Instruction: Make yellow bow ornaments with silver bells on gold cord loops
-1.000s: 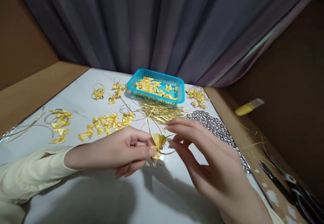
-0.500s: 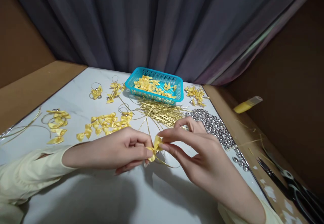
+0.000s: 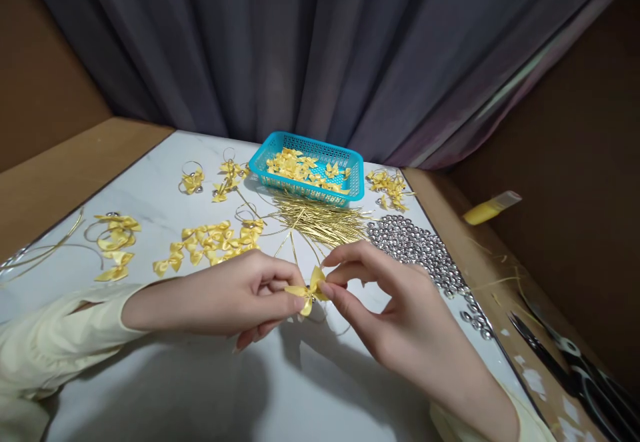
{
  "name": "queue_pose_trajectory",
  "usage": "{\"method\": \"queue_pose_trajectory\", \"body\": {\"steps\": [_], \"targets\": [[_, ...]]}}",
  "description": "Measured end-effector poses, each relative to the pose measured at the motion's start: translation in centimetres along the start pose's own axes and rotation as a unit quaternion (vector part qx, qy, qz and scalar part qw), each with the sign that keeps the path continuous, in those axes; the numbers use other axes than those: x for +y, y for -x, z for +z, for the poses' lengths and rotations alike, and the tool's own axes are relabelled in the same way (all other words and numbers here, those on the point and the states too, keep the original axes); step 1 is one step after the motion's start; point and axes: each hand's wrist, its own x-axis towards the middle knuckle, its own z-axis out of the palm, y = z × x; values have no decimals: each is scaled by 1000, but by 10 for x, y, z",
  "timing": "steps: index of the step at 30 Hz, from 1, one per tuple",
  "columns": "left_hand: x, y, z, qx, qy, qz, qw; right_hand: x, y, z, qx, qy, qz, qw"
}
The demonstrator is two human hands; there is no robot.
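Observation:
Between my two hands, above the white tabletop, is a yellow ribbon bow [image 3: 311, 291] with a thin wire loop hanging faintly below it. My left hand [image 3: 250, 295] is closed, its thumb and fingers pinching the bow's left side. From the right, the thumb and forefinger of my right hand [image 3: 387, 292] grip the bow's right loop. Something small and shiny shows at the bow's middle, partly covered. Just beyond my hands lies a pile of gold twist ties [image 3: 320, 221]. Loose yellow bows [image 3: 213, 242] lie past my left hand.
A blue basket [image 3: 360, 179] of yellow bows stands at the back. Small silver bells [image 3: 415, 245] are heaped at right. Bows with wire loops lie in clusters [image 3: 117, 232] at left and in another cluster [image 3: 389, 185] at back right. Black-handled scissors [image 3: 575, 362] rest at the right edge.
The bow has turned and its loops now stand spread apart. My right hand's fingers have drawn closer together on its right loop; my left hand keeps its pinch.

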Motion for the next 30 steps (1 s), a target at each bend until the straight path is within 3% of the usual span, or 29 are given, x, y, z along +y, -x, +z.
{"method": "queue_pose_trajectory", "body": {"steps": [15, 30], "targets": [[8, 4, -3, -3, -13, -16, 1000, -1, -1, -3, -4, -25, 16, 1000], [-2, -6, -8, 11, 77, 5, 997, 2, -3, -4, -6, -49, 55, 997]]}}
